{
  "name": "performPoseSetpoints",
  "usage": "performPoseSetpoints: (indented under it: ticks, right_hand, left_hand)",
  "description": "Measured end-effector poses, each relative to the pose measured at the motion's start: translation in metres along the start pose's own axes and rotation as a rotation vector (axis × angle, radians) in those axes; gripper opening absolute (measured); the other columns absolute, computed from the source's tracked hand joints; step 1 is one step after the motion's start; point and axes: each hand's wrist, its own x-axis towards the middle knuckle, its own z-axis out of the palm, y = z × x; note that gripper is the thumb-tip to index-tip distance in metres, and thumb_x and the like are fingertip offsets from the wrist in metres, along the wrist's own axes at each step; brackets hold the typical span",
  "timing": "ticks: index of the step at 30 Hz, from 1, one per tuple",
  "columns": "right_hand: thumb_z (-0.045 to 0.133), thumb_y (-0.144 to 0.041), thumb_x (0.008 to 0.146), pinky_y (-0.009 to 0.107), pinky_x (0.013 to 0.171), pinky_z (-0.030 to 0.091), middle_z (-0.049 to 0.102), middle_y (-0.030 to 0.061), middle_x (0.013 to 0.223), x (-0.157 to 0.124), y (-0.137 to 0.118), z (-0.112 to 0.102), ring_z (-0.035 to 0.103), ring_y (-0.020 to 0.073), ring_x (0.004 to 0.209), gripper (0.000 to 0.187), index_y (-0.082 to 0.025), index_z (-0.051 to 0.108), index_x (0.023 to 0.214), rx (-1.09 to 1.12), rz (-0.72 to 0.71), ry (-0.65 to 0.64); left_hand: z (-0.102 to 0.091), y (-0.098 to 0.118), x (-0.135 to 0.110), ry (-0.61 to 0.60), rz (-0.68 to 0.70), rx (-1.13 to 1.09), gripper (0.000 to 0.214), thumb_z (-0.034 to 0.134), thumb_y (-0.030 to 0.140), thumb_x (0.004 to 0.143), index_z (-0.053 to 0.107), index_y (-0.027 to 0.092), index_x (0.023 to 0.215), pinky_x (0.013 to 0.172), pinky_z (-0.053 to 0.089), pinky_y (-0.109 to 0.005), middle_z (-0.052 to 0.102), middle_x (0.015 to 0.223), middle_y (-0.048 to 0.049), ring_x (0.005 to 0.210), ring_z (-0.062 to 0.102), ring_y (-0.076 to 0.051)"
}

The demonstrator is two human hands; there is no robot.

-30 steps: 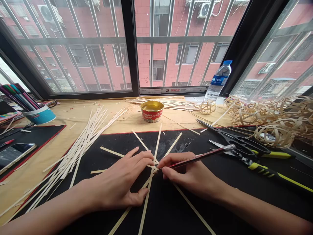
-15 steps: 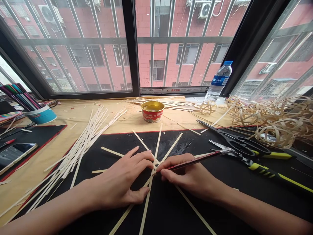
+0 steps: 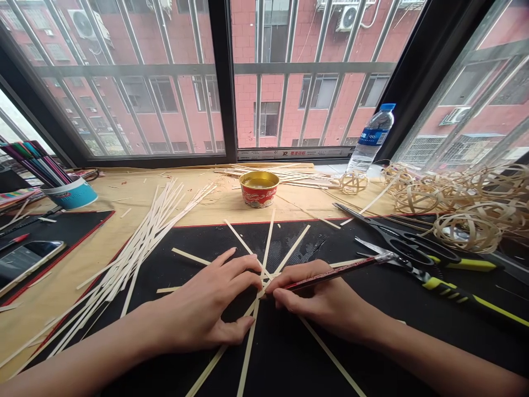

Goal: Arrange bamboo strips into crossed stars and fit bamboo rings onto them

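Note:
Several thin bamboo strips (image 3: 269, 238) cross in a star on a black mat (image 3: 363, 298). My left hand (image 3: 206, 309) lies over the crossing, its fingers stretched and pressing the strips flat, thumb on the mat. My right hand (image 3: 320, 300) is closed round a red and black pencil (image 3: 330, 272), whose tip rests at the crossing point beside my left fingertips. The pencil's metal end points to the right, toward the scissors.
A loose bundle of bamboo strips (image 3: 136, 248) lies to the left. A red bowl (image 3: 259, 188) stands behind the mat. Black scissors (image 3: 397, 237) and yellow-handled shears (image 3: 438, 281) lie right, with coiled strips (image 3: 463, 209), a woven ball (image 3: 352, 181), a water bottle (image 3: 370, 138), a pen cup (image 3: 68, 193) and phone (image 3: 25, 259).
The pencil tip has shifted slightly back and forth at the crossing. My left hand has stayed pressed on the strips.

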Motion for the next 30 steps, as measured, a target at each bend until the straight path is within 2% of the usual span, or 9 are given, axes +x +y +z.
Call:
performPoseSetpoints:
  ticks: [3,10,16,22,27,30]
  right_hand:
    - [0.057,-0.020,0.080,0.021,0.057,0.045,0.069,0.0024,0.068,0.000,-0.001,0.000,0.059,0.0126,0.063,0.021,-0.016,0.076,0.088,0.007,-0.001,0.009]
    - [0.057,-0.022,0.081,0.020,0.056,0.046,0.069,0.0039,0.069,0.000,0.001,0.000,0.059,0.0121,0.062,0.023,-0.012,0.076,0.089,0.026,-0.002,-0.008]
    - [0.058,-0.022,0.081,0.019,0.057,0.048,0.069,0.0022,0.069,0.002,-0.007,-0.002,0.061,0.0110,0.063,0.017,-0.014,0.073,0.084,0.105,0.052,0.077]
    - [0.060,-0.023,0.078,0.017,0.052,0.045,0.063,-0.0016,0.064,0.019,-0.019,0.001,0.057,0.0084,0.057,0.010,-0.015,0.066,0.079,0.214,0.155,0.114]
    - [0.059,-0.023,0.075,0.019,0.050,0.044,0.060,-0.0024,0.061,0.030,-0.010,0.013,0.054,0.0084,0.052,0.009,-0.015,0.061,0.072,0.223,0.128,0.112]
    - [0.058,-0.021,0.073,0.020,0.053,0.044,0.059,-0.0021,0.061,0.030,-0.003,0.016,0.054,0.0094,0.055,0.008,-0.015,0.061,0.068,0.165,0.091,0.144]
  left_hand:
    - [0.000,0.000,0.000,0.003,0.001,0.001,0.035,0.057,0.018,0.080,0.052,0.023,0.115,0.118,0.014,-0.046,0.049,0.130,-0.0053,0.124,0.045,-0.020]
    - [0.000,0.000,0.000,0.007,-0.003,-0.007,0.037,0.058,0.016,0.078,0.052,0.024,0.113,0.118,0.015,-0.048,0.050,0.131,-0.0047,0.126,0.045,-0.021]
    - [-0.002,0.002,0.000,0.037,-0.082,-0.066,0.057,0.059,0.019,0.077,0.037,0.021,0.129,0.117,0.018,-0.049,0.051,0.132,-0.0078,0.131,0.042,-0.025]
    - [0.002,-0.002,-0.006,-0.044,-0.274,-0.185,0.075,0.060,0.031,0.079,0.020,0.022,0.142,0.113,0.028,-0.051,0.031,0.148,-0.0128,0.139,0.027,-0.032]
    - [0.003,-0.004,-0.006,-0.029,-0.241,-0.193,0.072,0.060,0.030,0.080,0.022,0.021,0.141,0.114,0.029,-0.045,0.034,0.147,-0.0130,0.137,0.032,-0.029]
    - [0.002,-0.003,-0.006,-0.053,-0.264,-0.184,0.075,0.060,0.032,0.079,0.022,0.020,0.143,0.114,0.027,-0.047,0.031,0.149,-0.0140,0.140,0.027,-0.030]
